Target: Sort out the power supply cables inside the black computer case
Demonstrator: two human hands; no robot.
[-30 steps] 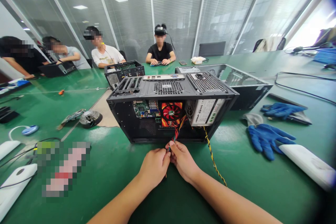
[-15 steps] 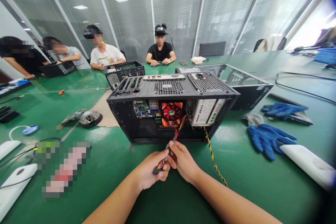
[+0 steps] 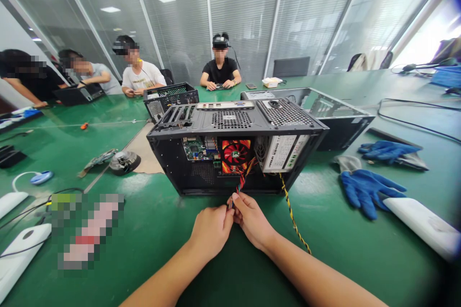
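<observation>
Both my hands meet in front of an open black computer case (image 3: 252, 130), gripping a twisted bundle of coloured power cables (image 3: 242, 181). My left hand (image 3: 212, 228) is closed around the lower part of the bundle, and its back hides the cable ends. My right hand (image 3: 254, 220) pinches the bundle just beside it, thumb on top. From there the cables run up into the case near the power supply (image 3: 286, 153). A red cooling fan (image 3: 236, 153) and a circuit board (image 3: 199, 148) show inside. A yellow-black cable (image 3: 293, 211) hangs out to the right.
Blue gloves (image 3: 363, 187) and a white power strip (image 3: 425, 225) lie at right. A round metal part (image 3: 124, 162) rests at left on the green table (image 3: 151, 259). Another case (image 3: 338, 129) stands behind mine. Several people sit across the table.
My left hand has rolled over the cable bundle, so its back now faces up and the connector end is hidden. My right hand has hardly moved. A person across has lowered their hands slightly.
</observation>
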